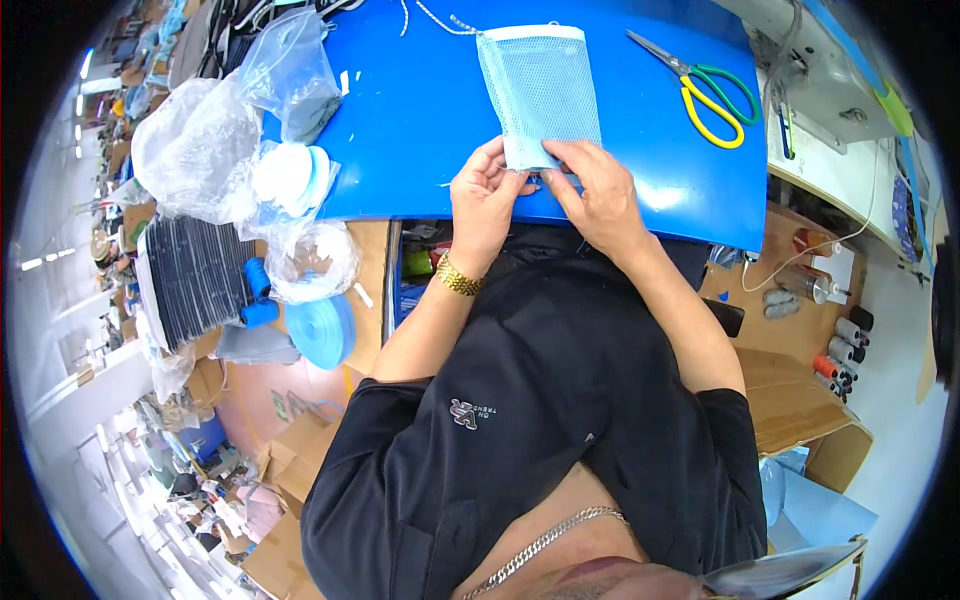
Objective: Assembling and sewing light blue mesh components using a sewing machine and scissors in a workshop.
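A light blue mesh drawstring bag (545,85) lies on the blue table top, its white band and cord at the far end. My left hand (485,190) pinches the bag's near left corner between thumb and fingers. At the near right corner, my right hand (597,193) grips the same edge, fingers over the mesh and thumb close to the rim. Both hands are near the table's front edge. Scissors (700,88) with one green and one yellow handle lie to the right of the bag, blades pointing away to the left.
Clear plastic bags (195,145) and white tape rolls (287,178) crowd the table's left side. Below them sits a light blue tape roll (320,330) beside a stack of dark strips (195,275). A sewing machine (840,90) stands at right, with thread spools (835,365) lower down.
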`<state>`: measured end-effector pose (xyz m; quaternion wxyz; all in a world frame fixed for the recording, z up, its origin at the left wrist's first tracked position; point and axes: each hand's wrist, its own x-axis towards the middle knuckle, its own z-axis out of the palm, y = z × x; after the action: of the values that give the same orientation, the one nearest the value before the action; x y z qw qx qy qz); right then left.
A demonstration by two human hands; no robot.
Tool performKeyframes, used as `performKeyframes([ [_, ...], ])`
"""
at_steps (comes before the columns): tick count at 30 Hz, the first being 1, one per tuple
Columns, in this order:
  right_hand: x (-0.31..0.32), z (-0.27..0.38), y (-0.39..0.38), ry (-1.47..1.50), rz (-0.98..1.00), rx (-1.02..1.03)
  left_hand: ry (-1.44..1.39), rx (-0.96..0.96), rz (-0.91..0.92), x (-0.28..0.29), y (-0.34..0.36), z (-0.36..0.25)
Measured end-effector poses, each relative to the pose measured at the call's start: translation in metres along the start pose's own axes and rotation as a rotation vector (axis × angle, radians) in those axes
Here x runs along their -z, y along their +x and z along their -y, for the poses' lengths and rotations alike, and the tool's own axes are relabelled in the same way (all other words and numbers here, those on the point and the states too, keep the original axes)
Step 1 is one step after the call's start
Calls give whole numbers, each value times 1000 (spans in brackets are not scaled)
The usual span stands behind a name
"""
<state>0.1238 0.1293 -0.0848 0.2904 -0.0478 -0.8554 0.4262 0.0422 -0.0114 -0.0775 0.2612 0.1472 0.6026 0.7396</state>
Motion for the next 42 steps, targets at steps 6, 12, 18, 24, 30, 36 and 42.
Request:
performKeyframes([
  [6,0,4,7,40,-55,-3,512,-353,-103,-16,-5,-11],
  [12,1,33,22,228,-193,-8,878,-833,-166,-24,5,-35],
  [18,54,36,32,-29,-214,103,1121,-881,-53,-9,4,-99],
  [24,58,12,7,31,89,134,1105,-681,511,-6,26,-109],
  [30,66,-5,3,332,331,-402,631,-67,393,-7,48,-64],
  [36,75,3,9,247,315,-448,592,-17,526,-23,46,-75],
  [42,98,-14,35,50,133,-297,667,-9,478,-14,53,-80],
])
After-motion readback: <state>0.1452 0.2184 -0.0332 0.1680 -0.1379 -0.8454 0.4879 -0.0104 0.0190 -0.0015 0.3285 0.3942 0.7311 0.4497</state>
